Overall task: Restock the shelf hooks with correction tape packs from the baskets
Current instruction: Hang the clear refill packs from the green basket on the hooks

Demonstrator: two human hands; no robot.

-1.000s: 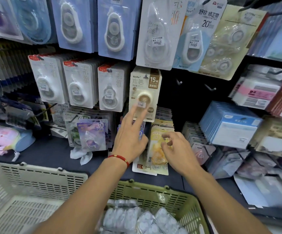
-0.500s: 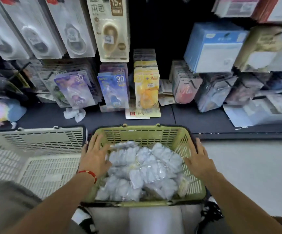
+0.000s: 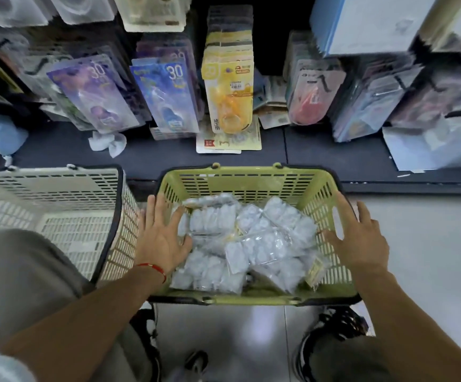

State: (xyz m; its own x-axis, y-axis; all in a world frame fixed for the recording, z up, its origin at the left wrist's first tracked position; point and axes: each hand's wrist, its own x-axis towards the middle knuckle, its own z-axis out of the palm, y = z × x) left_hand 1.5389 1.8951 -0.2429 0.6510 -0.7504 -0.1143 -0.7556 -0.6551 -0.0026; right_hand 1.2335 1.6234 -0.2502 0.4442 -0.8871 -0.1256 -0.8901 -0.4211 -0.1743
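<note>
Both hands spread flat, left hand and right hand, over the green basket; the wrapped packs inside blur together, labels unreadable.

Dark shelf w/ loose packs

Top row of hanging packs is chopped off by the frame edge, so no labels readable. The right-side shelf stock is a blurry smear. The left hand covers part of the green basket rim.
</note>
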